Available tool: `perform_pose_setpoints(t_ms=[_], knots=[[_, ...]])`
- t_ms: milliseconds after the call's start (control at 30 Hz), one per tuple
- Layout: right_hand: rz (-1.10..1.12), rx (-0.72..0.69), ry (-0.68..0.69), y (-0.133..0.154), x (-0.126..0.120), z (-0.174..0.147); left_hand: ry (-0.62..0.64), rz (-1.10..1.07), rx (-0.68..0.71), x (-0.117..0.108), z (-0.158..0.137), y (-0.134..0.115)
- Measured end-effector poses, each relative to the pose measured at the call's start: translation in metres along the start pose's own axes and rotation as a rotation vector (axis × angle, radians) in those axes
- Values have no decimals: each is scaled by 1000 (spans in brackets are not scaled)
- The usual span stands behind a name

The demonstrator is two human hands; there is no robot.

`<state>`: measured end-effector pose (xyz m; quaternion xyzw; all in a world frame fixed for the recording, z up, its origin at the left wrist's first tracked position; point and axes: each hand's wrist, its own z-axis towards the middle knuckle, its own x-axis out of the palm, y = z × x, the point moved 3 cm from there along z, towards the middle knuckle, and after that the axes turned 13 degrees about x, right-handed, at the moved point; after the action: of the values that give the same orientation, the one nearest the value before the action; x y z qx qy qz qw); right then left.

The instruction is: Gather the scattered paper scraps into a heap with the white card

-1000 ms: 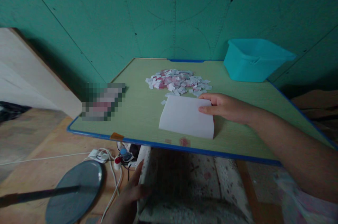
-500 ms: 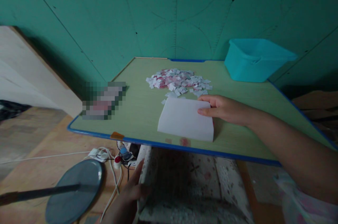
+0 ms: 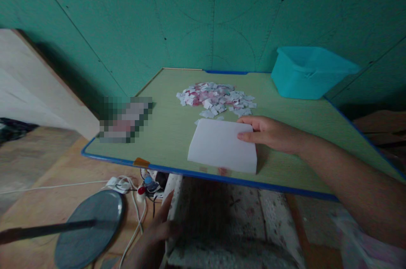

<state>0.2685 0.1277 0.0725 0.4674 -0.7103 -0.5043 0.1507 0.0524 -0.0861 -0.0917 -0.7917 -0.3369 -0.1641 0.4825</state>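
My right hand [image 3: 263, 133] pinches the right edge of a white sheet of paper [image 3: 222, 144], thumb on top and fingers behind. The sheet is bent and stands a little off the table near its front edge. Just behind it lies a heap of small paper pieces [image 3: 218, 97], white with some pink. Below the table, my left hand [image 3: 160, 231] is closed around the left side of a white, stained drawer-like box [image 3: 218, 218]. Its fingers are dim and partly hidden by the box wall.
A turquoise plastic bin [image 3: 307, 74] stands at the back right of the pale green, blue-edged table [image 3: 165, 142]. A blurred-out flat object [image 3: 127, 120] lies at the left. Cables [image 3: 136, 214] and a round grey base with a pole [image 3: 91, 229] are at the lower left.
The paper in my right hand has tipped slightly down toward the table's front edge. My left hand stays on the box, and the heap of pieces is unchanged.
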Motion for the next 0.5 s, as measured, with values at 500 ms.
perform_pose_setpoints(t_ms=[500], knots=[[29, 10, -57, -8, -7, 6, -2, 160, 131, 4, -5, 2]])
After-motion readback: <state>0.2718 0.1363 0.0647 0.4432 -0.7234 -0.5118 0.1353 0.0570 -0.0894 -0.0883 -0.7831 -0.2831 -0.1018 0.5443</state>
